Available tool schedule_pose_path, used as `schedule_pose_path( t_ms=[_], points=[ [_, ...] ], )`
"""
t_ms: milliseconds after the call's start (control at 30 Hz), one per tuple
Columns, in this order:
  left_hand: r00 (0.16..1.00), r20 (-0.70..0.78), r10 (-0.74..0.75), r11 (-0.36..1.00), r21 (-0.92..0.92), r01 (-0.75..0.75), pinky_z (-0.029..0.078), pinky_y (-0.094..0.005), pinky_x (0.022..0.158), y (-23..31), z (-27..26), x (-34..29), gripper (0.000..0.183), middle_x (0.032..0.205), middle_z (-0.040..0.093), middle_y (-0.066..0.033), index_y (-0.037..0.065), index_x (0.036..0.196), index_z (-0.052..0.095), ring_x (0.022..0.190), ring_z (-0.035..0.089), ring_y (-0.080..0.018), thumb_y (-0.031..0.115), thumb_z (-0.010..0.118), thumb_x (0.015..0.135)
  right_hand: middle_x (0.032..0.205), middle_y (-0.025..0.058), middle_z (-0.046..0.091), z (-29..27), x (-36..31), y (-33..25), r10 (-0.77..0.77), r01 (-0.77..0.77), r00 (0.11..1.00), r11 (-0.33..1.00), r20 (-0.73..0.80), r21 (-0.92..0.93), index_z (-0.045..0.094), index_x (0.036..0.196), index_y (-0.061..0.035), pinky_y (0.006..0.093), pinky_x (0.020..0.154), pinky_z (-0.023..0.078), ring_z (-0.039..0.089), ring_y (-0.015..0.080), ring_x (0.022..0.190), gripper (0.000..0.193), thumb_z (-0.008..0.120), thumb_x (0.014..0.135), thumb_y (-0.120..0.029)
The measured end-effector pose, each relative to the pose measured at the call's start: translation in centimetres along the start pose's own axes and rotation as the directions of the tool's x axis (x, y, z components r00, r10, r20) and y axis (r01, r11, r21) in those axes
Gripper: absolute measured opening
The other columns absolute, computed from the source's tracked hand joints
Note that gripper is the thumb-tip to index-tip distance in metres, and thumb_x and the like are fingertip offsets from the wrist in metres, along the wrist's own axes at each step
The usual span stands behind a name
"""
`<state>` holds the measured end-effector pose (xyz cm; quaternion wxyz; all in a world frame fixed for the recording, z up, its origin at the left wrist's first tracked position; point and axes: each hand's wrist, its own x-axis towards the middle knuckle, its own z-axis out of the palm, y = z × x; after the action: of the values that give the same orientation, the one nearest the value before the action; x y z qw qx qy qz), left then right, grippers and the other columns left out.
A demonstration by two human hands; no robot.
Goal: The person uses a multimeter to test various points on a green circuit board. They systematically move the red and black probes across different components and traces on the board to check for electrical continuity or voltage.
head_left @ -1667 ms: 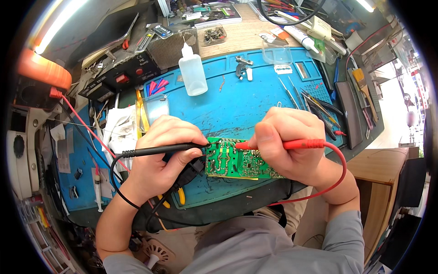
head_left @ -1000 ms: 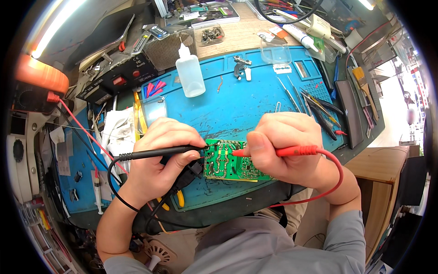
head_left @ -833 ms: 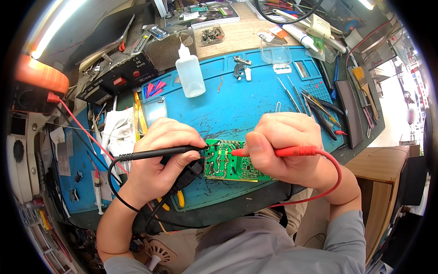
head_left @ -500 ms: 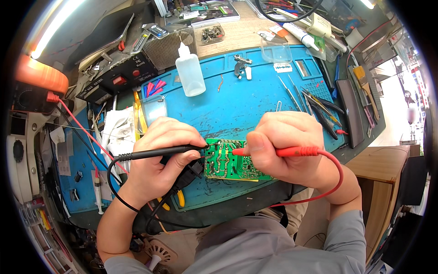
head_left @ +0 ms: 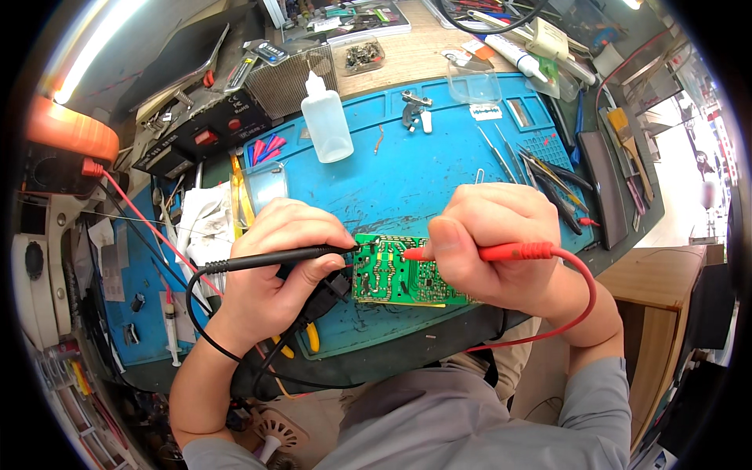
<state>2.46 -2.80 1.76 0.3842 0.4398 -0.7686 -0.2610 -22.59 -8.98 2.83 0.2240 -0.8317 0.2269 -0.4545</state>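
Observation:
A green circuit board [head_left: 384, 270] lies near the front edge of the blue work mat, its soldered side up. My left hand [head_left: 274, 270] is closed round a black test probe [head_left: 274, 260], whose tip reaches the board's upper left corner. In my closed right hand [head_left: 497, 247] is a red test probe [head_left: 513, 251], pointing left; its tip is over the board's upper middle, and I cannot tell if it touches. Part of the board's right side is hidden under my right hand. A black plug [head_left: 327, 294] on a cable sits beside the board, below my left hand.
An orange multimeter [head_left: 74, 141] stands at the far left, with a red lead plugged in. On the blue mat [head_left: 415, 180] are a clear squeeze bottle [head_left: 327, 125], tweezers [head_left: 501, 157] and pliers [head_left: 558, 200]. Yellow-handled cutters [head_left: 312, 337] lie at the front edge.
My right hand and the red probe have shifted slightly right, and the probe tip sits a little higher on the board. My left hand keeps the black probe at the board's corner.

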Motion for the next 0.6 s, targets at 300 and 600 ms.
schedule_pose_path(
  t_ms=[300,600],
  points=[
    [1.000,-0.005,0.000,1.000,0.000,0.000,0.049,-0.0382,0.086,-0.05,0.04,-0.07,0.016,0.097,0.073,-0.0081,0.005,0.100,0.073,0.092,0.065,-0.0273,0.016,0.077,0.090,0.055,0.0037,0.047,0.10,-0.07,0.09,-0.003,0.003,1.000,1.000,-0.011,-0.002,0.047,0.060,-0.0091,0.0332,0.039,0.035,0.046,0.0200,0.042,0.038,0.077,0.082,-0.003],
    [1.000,0.012,-0.010,1.000,0.007,0.010,0.049,-0.0389,0.088,0.05,-0.04,-0.13,0.024,0.098,0.072,-0.0094,0.002,0.099,0.071,0.095,0.065,-0.0263,0.025,0.074,0.095,0.055,0.0037,0.047,0.27,-0.17,0.11,0.009,-0.009,1.000,1.000,-0.008,0.023,0.048,0.060,-0.0094,0.0325,0.040,0.036,0.046,0.0199,0.042,0.038,0.078,0.081,-0.003]
  ],
)
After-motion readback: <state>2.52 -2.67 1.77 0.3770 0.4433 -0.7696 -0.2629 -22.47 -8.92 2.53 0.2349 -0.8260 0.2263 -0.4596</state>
